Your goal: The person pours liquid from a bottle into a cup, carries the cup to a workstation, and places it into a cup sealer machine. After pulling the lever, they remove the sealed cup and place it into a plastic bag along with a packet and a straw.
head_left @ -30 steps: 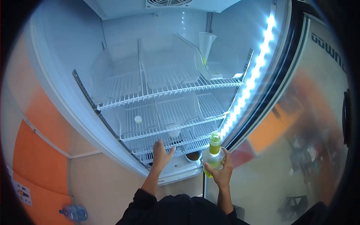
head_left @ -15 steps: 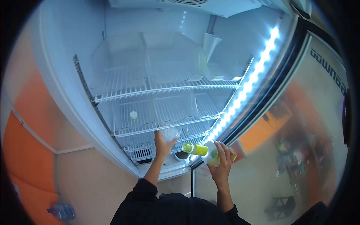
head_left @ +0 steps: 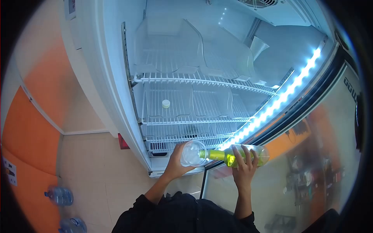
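Note:
My left hand [head_left: 176, 165] is wrapped round a clear plastic cup [head_left: 186, 160], tilted so that its opening faces right. Pale, clear lumps that look like ice [head_left: 193, 152] show inside. With my right hand [head_left: 245, 165] I grip a clear bottle [head_left: 262, 154] with yellow-green liquid and a lime-green neck band. The bottle lies almost level, its uncapped mouth at the cup's opening. Whether liquid is flowing cannot be made out. A small white cap [head_left: 166, 103] sits on a wire shelf [head_left: 155, 121] of the fridge, beyond my hands.
The fridge's glass door [head_left: 311, 155] stands open on the right, and a bright light strip [head_left: 279, 99] runs up that side. Clear dividers [head_left: 221, 46] stand on the upper shelf. Large water bottles [head_left: 62, 196] lie on the floor at the lower left.
The bottle has moved to the cup and tipped level, its mouth now at the cup's opening. The cup has come out from the shelf front towards me. The view has turned left.

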### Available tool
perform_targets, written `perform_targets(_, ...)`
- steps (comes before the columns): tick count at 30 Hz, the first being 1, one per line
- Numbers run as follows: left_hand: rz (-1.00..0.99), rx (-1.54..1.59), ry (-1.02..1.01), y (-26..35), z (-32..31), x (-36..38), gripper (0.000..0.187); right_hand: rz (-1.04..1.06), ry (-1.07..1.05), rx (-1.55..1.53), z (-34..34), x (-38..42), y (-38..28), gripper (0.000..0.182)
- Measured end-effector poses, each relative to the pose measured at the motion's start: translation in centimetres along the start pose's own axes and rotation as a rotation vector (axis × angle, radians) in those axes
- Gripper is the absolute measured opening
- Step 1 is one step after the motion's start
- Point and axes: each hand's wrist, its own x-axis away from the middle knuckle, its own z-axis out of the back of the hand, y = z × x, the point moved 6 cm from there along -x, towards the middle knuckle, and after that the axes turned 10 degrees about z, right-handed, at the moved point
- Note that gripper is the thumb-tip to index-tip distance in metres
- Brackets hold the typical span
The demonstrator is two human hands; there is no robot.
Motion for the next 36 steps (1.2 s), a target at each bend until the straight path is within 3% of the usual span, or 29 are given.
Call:
perform_targets(12,0.068,0.112,-0.065,-1.4,0.9,1.2,0.086,0.065,0.003,0.09,1.9,-1.1,-2.3,0.059)
perform_targets(36,0.167,0.2,-0.149,-1.4,2.3,1.1,0.084,0.14,0.047,0.133,2.8,-2.6,-2.9,0.058)
